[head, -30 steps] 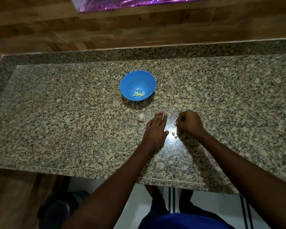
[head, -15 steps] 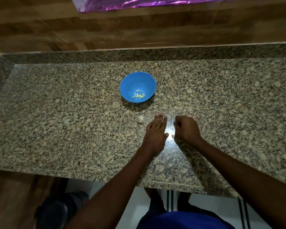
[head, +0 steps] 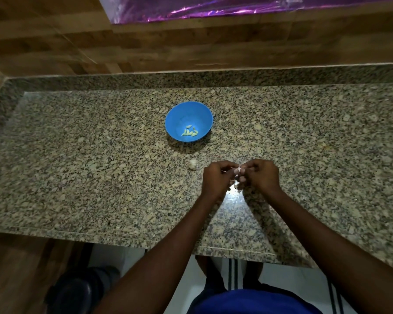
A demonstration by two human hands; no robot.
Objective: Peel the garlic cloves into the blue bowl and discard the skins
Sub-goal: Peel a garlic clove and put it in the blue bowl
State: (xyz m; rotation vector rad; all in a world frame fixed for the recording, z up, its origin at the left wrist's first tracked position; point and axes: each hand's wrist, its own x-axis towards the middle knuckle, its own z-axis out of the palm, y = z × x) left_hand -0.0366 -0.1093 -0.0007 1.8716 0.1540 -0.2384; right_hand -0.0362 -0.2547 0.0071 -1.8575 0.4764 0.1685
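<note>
A blue bowl [head: 188, 109] stands on the granite counter with several peeled, pale yellow garlic cloves [head: 190, 132] in its bottom. One unpeeled garlic piece [head: 193, 164] lies on the counter just left of my hands. My left hand [head: 217, 177] and my right hand [head: 260, 174] meet a little in front of the bowl, both with curled fingers pinching a small whitish garlic clove [head: 237, 170] between them. Bits of pale skin [head: 236, 186] show just under my fingers.
The granite counter [head: 100, 166] has a raised back edge against a wood-panelled wall [head: 191, 46]. A shiny purple sheet [head: 213, 7] hangs at the top. The counter's front edge runs below my forearms; a dark round object [head: 77, 291] sits on the floor at lower left.
My left hand lay flat on the counter before; it has lifted and curled. Both hands have come together and now pinch a garlic clove between them.
</note>
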